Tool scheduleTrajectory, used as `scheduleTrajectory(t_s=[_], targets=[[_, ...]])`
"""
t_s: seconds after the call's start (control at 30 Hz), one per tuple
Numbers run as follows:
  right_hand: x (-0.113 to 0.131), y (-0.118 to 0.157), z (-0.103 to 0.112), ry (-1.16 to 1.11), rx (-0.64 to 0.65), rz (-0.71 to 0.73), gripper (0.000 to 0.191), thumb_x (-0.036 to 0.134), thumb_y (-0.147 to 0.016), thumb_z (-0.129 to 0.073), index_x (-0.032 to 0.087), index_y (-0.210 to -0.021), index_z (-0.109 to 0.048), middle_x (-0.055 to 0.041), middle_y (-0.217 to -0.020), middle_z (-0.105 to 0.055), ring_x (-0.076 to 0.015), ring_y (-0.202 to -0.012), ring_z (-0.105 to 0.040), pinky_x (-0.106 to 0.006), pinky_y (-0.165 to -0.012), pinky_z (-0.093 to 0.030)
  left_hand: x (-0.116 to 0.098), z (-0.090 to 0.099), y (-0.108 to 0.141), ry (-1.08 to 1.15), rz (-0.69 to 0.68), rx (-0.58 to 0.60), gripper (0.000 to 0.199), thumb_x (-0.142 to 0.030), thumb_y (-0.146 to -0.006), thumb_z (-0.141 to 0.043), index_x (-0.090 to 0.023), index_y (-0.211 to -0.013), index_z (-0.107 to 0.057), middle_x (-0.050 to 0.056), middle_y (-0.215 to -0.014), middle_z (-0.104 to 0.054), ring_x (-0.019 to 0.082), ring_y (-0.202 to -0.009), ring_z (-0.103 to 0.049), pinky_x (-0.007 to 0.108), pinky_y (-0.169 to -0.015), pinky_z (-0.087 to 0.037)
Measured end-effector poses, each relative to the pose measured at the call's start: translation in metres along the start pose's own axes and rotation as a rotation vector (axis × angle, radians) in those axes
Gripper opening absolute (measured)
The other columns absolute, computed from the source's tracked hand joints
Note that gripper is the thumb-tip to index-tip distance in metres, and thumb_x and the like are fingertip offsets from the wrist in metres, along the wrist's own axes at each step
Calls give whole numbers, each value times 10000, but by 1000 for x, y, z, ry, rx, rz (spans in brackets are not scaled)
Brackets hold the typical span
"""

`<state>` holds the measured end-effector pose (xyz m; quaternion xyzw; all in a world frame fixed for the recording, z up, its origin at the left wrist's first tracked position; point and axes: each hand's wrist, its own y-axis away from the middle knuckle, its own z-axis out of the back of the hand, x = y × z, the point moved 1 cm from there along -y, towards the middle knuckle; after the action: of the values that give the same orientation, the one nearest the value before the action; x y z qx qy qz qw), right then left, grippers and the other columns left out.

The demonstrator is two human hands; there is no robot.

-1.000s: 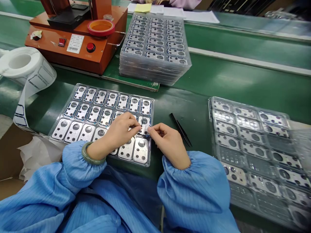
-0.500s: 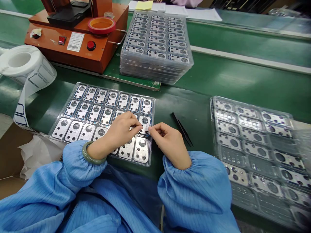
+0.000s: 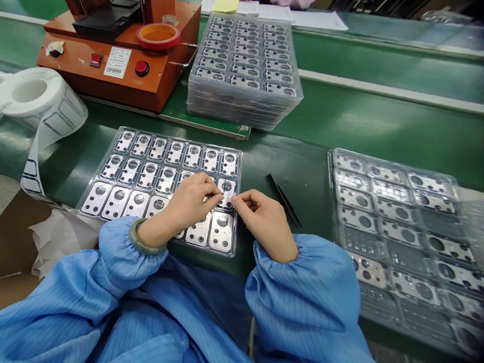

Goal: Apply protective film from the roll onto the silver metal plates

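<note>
A clear plastic tray [image 3: 239, 166] lies before me with rows of silver metal plates, each with a large round hole and small dark holes. Over the middle row's right end, my left hand [image 3: 191, 201] and my right hand [image 3: 266, 222] flank one metal plate [image 3: 227, 187]. Thumb and finger of each hand are pinched together at its two lower sides. Whatever is between the fingertips is too small to make out. Blue edging shows around plates in the back two rows; the front-row plates look bare. Black tweezers [image 3: 283, 200] rest right of my right hand.
A roll of white backing [image 3: 71, 113] with dark-edged frame stickers trails down at left. Behind stand an orange machine [image 3: 151, 91] carrying a red tape roll [image 3: 159, 37] and a stack of filled trays [image 3: 242, 103]. Another partly filled tray [image 3: 333, 201] lies at right.
Both hands keep their pinch at the same plate with hardly any motion. The view has shifted very slightly.
</note>
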<state>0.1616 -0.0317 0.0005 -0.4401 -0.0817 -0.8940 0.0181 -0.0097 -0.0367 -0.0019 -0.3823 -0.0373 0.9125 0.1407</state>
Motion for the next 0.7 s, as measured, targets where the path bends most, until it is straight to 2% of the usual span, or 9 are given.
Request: scheduleTrajectory(t_s=[0.5, 0.7], targets=[[-1, -1, 1, -47, 23, 6, 281, 440, -777, -565, 177, -689, -610, -3, -600, -585, -131, -521, -496, -265, -514, -416, 1, 0, 0, 15, 5, -16, 106, -197, -852, -580, -182, -814, -677, 36, -873, -618, 175, -862, -585, 338, -790, -467], [1, 0, 1, -27, 13, -14, 257, 413, -783, -565, 182, -682, -612, 5, -600, -589, -125, -519, -494, -267, -543, -414, -2, 1, 0, 7, 13, 10, 106, -194, -854, -579, -175, -818, -677, 42, -880, -615, 177, -870, -580, 334, -787, -462]])
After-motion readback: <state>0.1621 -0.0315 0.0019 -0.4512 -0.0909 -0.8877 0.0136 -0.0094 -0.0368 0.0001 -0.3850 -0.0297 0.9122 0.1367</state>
